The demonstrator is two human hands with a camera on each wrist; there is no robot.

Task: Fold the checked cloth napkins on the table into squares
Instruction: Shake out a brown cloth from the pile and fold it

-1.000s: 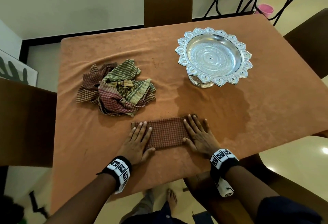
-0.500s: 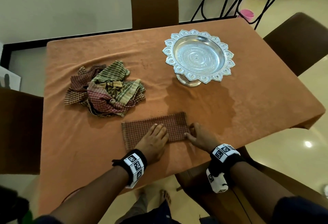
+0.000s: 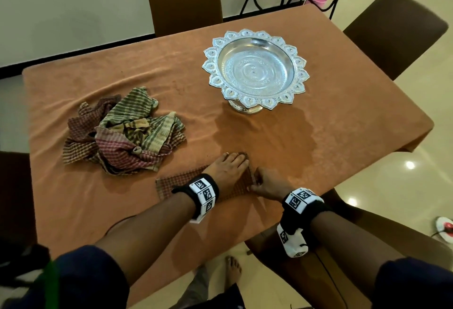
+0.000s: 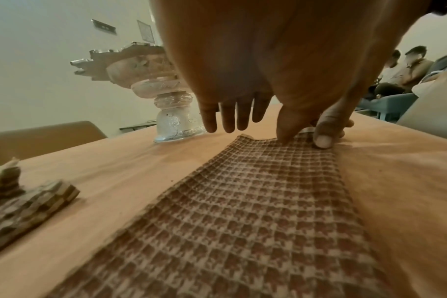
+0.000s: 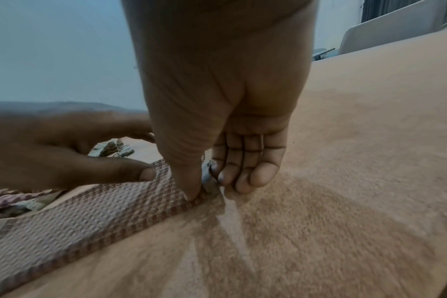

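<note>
**Inspector:** Right hand (image 3: 266, 182) sits at the right end of the brown checked napkin (image 3: 176, 182), thumb on top and fingers curled at the edge, pinching that end; the right wrist view confirms the thumb tip pressed onto the cloth. Left hand (image 3: 226, 169) lies across the strip with fingers straight and together, flat on the cloth near the same end.

**Assistant:** Where does the napkin lie?

**Inspector:** At the near edge of the bench (image 3: 331, 137), folded into a long narrow strip running left to right. Its left end lies free and flat.

**Assistant:** The step in hand?

**Inspector:** In my judgement, the cross fold that turns the strip into a square. To do it well, lift the pinched end with all layers held together, carry it over to the left end, match corners and edges, then press the crease with the flat hand. The left hand should hold the strip down at the intended fold line so the layers do not slide.

**Assistant:** Beyond that?

**Inspector:** A crumpled pile of checked napkins (image 3: 122, 132) lies farther left, unfolded. A silver pedestal tray (image 3: 255, 73) stands beyond, to the right.
</note>
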